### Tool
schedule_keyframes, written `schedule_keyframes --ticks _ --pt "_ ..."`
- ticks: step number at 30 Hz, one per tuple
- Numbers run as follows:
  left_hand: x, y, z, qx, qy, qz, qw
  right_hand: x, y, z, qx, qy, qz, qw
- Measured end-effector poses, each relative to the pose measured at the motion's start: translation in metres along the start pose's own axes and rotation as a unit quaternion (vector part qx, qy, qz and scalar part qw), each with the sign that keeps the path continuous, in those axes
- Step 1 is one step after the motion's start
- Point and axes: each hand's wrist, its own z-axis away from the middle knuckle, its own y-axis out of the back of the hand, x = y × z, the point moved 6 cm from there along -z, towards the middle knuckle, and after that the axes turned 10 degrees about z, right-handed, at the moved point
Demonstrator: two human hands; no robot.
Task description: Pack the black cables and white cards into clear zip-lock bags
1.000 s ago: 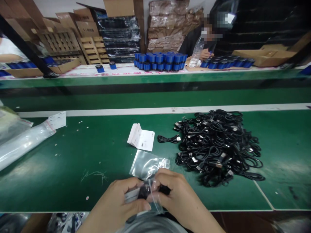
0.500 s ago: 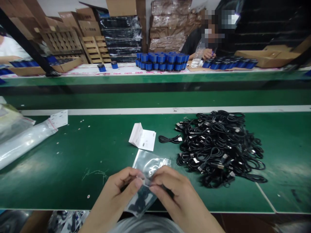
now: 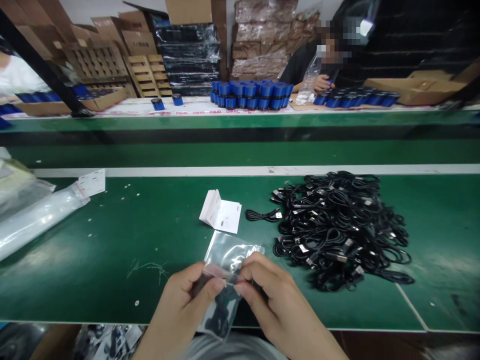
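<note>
Near the table's front edge, my left hand [image 3: 189,295] and my right hand [image 3: 268,290] both pinch the top of a clear plastic bag [image 3: 219,315] with a dark coiled item inside, seemingly a cable. Another clear zip bag [image 3: 227,250] lies flat on the green table just beyond my fingers. Beyond that bag stand folded white leaflets [image 3: 228,215]. One black USB cable [image 3: 262,215] rests to their right, beside a large pile of black cables [image 3: 341,225].
Stacked plastic bags [image 3: 41,220] and a white card [image 3: 92,183] lie at the left. Across a raised ledge stand blue cylinders [image 3: 251,95], and a co-worker's hand [image 3: 321,83] holds one. Below the table edge at left are filled bags [image 3: 108,342].
The held bag has shifted slightly and hangs straighter between my hands. My left fingers have moved a little to the right along its top edge.
</note>
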Motion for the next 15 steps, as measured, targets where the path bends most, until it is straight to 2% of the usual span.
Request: schedule_keyframes --ticks 3,6,8,11,13,15 --pt "0.002 0.002 0.0 0.045 -0.03 -0.018 0.998 -0.001 -0.003 -0.001 -0.013 -0.009 -0.018 1.0" --pt "0.001 0.005 0.002 0.096 -0.039 -0.027 0.994 0.002 -0.005 -0.001 0.001 -0.032 -0.056 0.998" --pt "-0.004 0.001 0.001 0.07 -0.02 0.002 0.997 0.006 -0.004 -0.001 0.026 -0.051 -0.077 0.995" --pt "-0.009 -0.01 0.0 -0.022 0.011 0.062 0.998 0.009 -0.001 0.0 0.048 -0.069 -0.09 0.992" --pt "-0.01 -0.012 -0.001 -0.03 0.02 0.095 0.995 0.011 0.0 0.0 0.042 -0.082 -0.098 0.991" --pt "-0.01 -0.012 -0.001 -0.007 0.023 0.122 0.992 0.013 -0.001 0.001 0.038 -0.102 -0.119 0.987"
